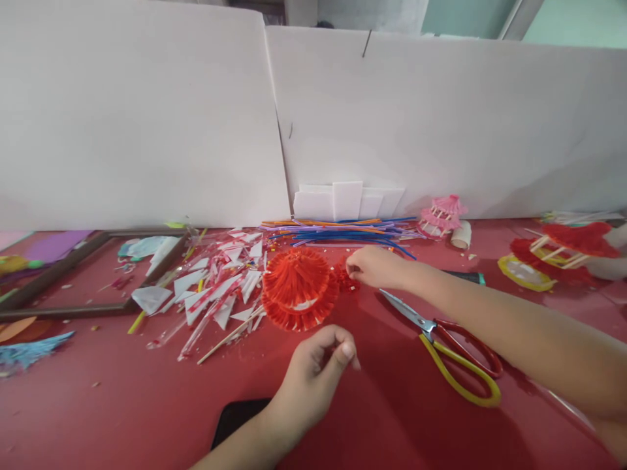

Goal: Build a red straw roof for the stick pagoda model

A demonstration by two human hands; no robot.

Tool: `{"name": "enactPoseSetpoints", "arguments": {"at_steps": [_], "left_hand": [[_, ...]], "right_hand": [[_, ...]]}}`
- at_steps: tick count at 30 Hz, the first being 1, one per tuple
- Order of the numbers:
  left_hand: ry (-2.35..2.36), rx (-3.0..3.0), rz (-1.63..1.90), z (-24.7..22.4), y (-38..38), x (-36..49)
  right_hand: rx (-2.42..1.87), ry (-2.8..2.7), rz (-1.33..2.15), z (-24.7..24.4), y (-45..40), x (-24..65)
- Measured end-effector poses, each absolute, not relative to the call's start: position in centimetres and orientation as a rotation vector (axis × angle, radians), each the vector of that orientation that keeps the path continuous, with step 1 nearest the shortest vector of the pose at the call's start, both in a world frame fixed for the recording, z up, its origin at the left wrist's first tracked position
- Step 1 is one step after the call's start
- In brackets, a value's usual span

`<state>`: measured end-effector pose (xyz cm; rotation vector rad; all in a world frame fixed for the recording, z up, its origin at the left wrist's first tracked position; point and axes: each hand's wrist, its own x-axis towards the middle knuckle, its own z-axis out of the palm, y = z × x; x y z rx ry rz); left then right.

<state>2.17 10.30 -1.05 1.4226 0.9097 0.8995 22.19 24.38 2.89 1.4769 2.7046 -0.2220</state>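
Note:
A round red fringed piece (296,287), in two tiers, stands near the middle of the red table. My left hand (321,372) is just in front of it, fingers curled and pressed together; whatever they may hold is too small to make out. To the right of the red piece, my right hand (375,267) is at a small red fluffy bit (347,277), its fingertips bent down against it. Scissors (431,333) with one red and one yellow handle lie below my right forearm.
White and pink scraps (215,287) spread left of the red piece. Pipe cleaners (343,230) lie behind, before foam pieces (347,201). A brown frame (73,310) is left, a black phone-like object (238,418) in front, and a red model (568,251) right.

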Motion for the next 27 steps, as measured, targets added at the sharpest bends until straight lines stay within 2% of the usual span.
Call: {"name": "enactPoseSetpoints", "arguments": {"at_steps": [6, 12, 27], "left_hand": [[0.969, 1.098, 0.962, -1.5, 10.8, 2.6], [0.913, 0.977, 0.946, -1.7, 10.9, 2.9], [0.871, 0.801, 0.924, -1.3, 11.0, 3.3]], "right_hand": [[1.463, 2.583, -0.27, 2.1, 22.7, 22.4], [1.625, 2.554, -0.247, 1.7, 21.0, 22.5], [1.969, 3.092, -0.479, 0.2, 17.3, 24.3]]}}
